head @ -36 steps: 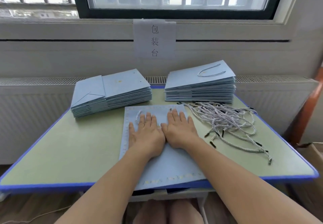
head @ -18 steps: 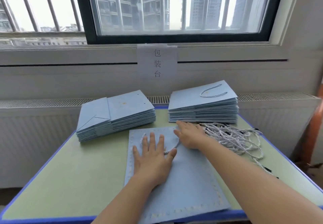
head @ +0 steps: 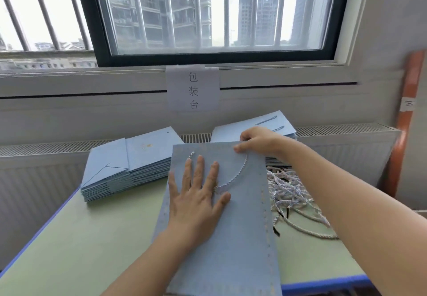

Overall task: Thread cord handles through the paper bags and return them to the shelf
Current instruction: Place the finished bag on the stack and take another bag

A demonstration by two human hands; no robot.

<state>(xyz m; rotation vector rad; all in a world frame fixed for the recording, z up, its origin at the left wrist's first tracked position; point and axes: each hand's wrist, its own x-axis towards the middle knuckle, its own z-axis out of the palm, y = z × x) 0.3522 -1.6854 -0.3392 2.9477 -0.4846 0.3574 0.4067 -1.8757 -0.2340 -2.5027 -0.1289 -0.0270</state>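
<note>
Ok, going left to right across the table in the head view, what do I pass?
Left bag stack → left hand, flat on the middle bag → loose cords. The right hand pinches that bag's top edge, in front of the right stack.

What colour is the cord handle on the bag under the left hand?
White twisted with a darker strand, on the cord handle of the pale blue paper bag; head view.

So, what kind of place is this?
Probably a packing workstation: stacks of flat light-blue paper bags, a pile of loose white twisted cords, and a paper sign reading 包装台 under the window.
</note>
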